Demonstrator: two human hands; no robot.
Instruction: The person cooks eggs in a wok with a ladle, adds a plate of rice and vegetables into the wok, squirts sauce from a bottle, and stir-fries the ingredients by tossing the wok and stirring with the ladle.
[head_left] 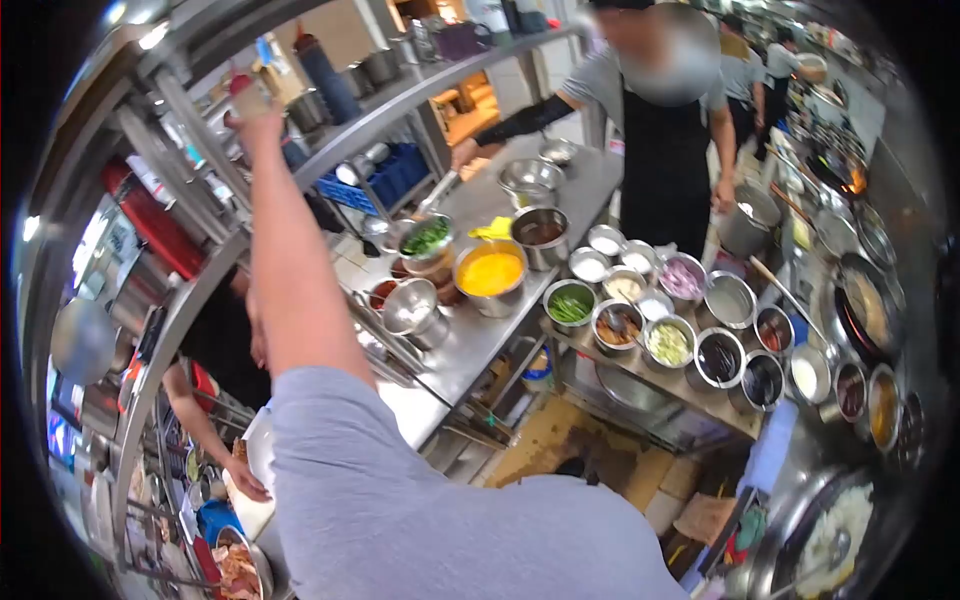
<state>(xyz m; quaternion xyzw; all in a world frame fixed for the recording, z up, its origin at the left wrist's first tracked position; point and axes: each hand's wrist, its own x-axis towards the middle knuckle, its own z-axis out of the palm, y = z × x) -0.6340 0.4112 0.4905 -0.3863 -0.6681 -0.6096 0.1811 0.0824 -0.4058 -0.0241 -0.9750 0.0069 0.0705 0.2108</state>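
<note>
My left arm, in a grey sleeve, stretches up to the shelf at the upper left. There my left hand is closed around a small bottle with a red top, partly covered by the fingers. A tall dark squeeze bottle stands on the metal shelf to the right of this hand. My right hand is out of view. At the bottom right, a ladle rests in a wok with pale food in it.
A co-worker in a black apron reaches over the steel counter. Another person's hand is at the lower left. Beyond my torso are a pot of yellow liquid, several ingredient tins and a dark wok.
</note>
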